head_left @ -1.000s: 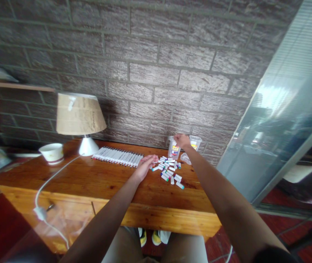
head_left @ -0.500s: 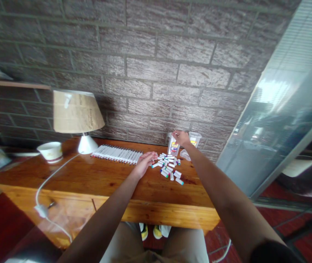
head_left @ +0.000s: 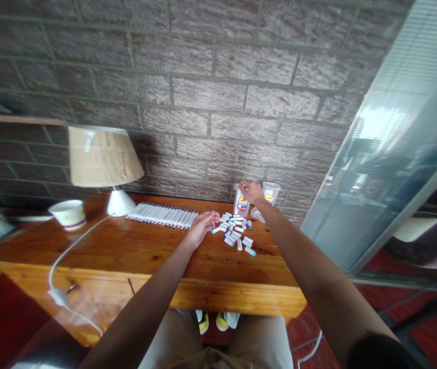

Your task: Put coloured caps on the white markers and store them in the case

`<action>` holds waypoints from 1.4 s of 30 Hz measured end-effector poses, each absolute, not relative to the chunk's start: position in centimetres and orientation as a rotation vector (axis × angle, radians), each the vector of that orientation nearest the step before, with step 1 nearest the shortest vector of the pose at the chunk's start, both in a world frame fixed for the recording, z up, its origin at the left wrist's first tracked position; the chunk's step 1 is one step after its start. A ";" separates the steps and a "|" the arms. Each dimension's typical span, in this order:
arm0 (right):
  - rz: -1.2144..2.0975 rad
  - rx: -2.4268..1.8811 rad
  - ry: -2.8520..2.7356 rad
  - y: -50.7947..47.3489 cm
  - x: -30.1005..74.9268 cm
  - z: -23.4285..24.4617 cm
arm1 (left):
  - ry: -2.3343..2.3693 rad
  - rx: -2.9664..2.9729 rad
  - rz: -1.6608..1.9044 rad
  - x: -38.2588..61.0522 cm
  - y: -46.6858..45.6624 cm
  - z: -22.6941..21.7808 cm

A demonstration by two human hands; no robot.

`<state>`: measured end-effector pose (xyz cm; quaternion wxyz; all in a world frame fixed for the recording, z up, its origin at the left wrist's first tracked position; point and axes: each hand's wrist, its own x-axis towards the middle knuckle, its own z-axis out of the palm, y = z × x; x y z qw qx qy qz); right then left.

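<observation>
My left hand (head_left: 201, 228) rests low over the table, its fingers stretched loosely towards a loose pile of white marker caps (head_left: 237, 230) with coloured ends. To its left lies a neat row of white markers (head_left: 162, 215), side by side. My right hand (head_left: 252, 192) is at the top of a clear plastic box (head_left: 241, 206) with a yellow label, fingers pinched over its opening. Something small and pale shows at those fingertips, too small to name. Behind that wrist stands a second clear box (head_left: 271, 192). A clear plastic piece (head_left: 257, 214), perhaps a lid, lies beside the boxes.
A lamp (head_left: 105, 159) with a paper shade stands at the back left, its white cord (head_left: 76, 241) crossing the table edge. Left of it sits a white paper bowl (head_left: 68, 214). A brick wall (head_left: 210, 97) closes the back; a glass panel (head_left: 360, 169) rises at the right.
The whole view has shifted slightly. My right hand stays at the box opening with its fingers pinched, and my left hand remains by the caps, its fingers a little more bent.
</observation>
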<state>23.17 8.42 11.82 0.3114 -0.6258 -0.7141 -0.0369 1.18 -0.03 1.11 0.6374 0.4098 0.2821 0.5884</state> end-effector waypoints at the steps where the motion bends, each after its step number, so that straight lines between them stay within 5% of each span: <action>1: -0.114 -1.623 -1.862 8.3 23.2 11.8 | 0.646 0.938 1.341 1.2 0.0 1.1; 14: -0.105 -1.380 -1.576 1.4 25.3 1.2 | 1.066 1.365 1.598 0.9 1.2 -0.3; 25: 0.042 -1.340 -1.578 2.3 25.7 0.0 | 1.670 2.077 1.682 -1.3 1.1 -0.2; 30: 0.061 -1.342 -1.577 2.2 25.7 0.0 | 2.194 2.193 1.276 -2.8 1.8 1.2; 37: 0.073 -1.354 -1.561 2.3 25.6 0.2 | 2.363 2.271 0.359 -2.2 3.1 3.5; 42: 0.101 -1.340 -1.568 2.3 25.4 0.2 | 2.405 2.176 0.120 -1.8 2.9 4.5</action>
